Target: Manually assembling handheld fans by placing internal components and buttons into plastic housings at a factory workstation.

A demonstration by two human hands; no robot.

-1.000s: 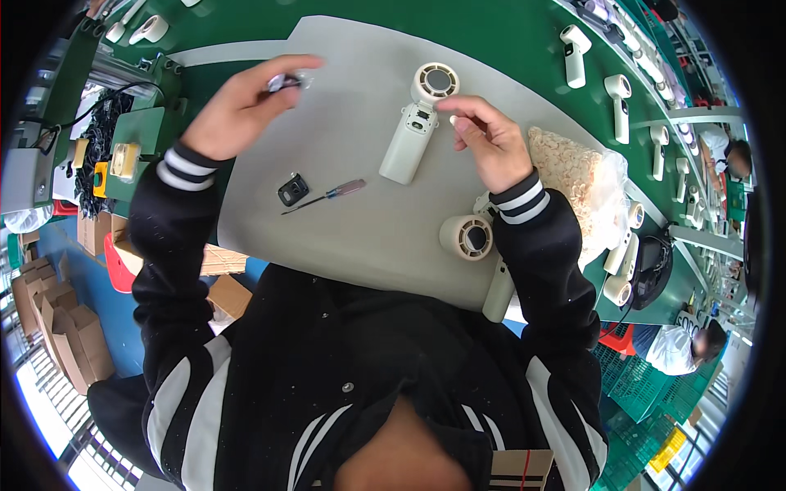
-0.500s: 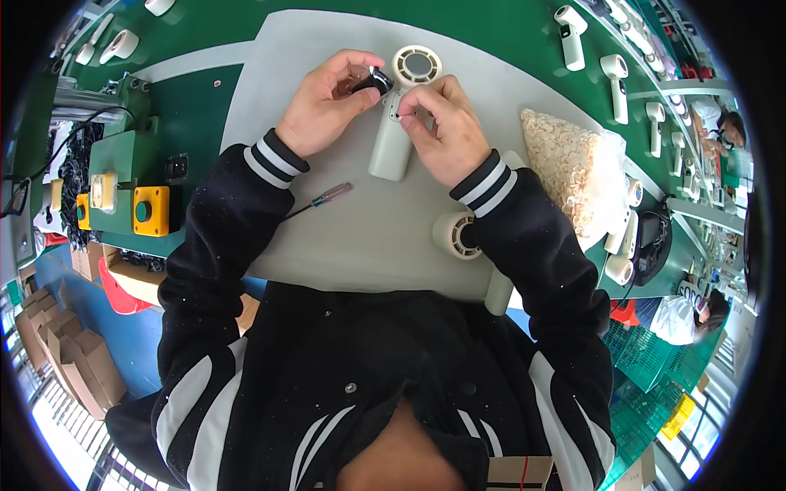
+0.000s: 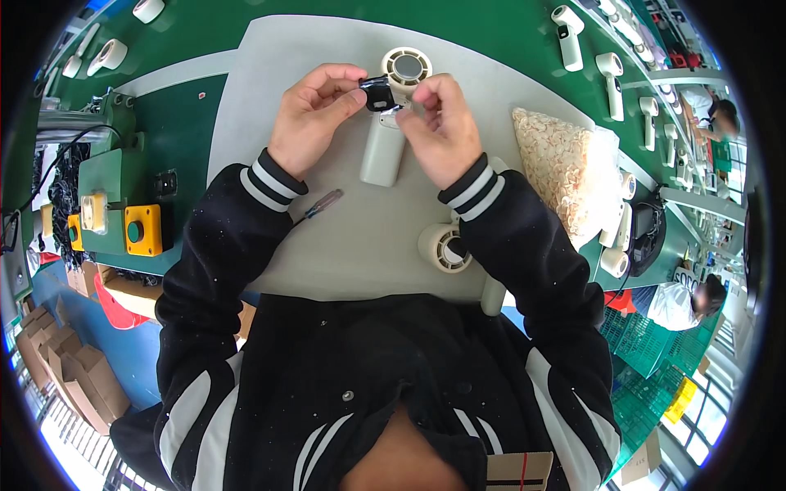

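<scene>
A pale handheld fan (image 3: 381,155) lies on the grey mat with its round head (image 3: 408,67) pointing away from me. My left hand (image 3: 315,119) pinches a small glossy black cover (image 3: 379,95) between thumb and fingers, just over the fan's neck. Close beside it, on the right, is my right hand (image 3: 446,131); its fingers are half curled, with a gap between thumb and index tips. That thumb tip is at the upper end of the fan's handle, and I see nothing held there. A second fan (image 3: 444,248) lies partly under my right forearm.
A screwdriver (image 3: 319,206) lies by my left sleeve on the grey mat (image 3: 344,254). A bag of small beige parts (image 3: 553,168) sits at the right. Further fans (image 3: 566,41) line the green bench. A yellow button box (image 3: 143,231) stands at left.
The black cover has turned to show a broader face and sits lower over the fan's neck. My right thumb and index have moved apart. The whole view has shifted slightly.
</scene>
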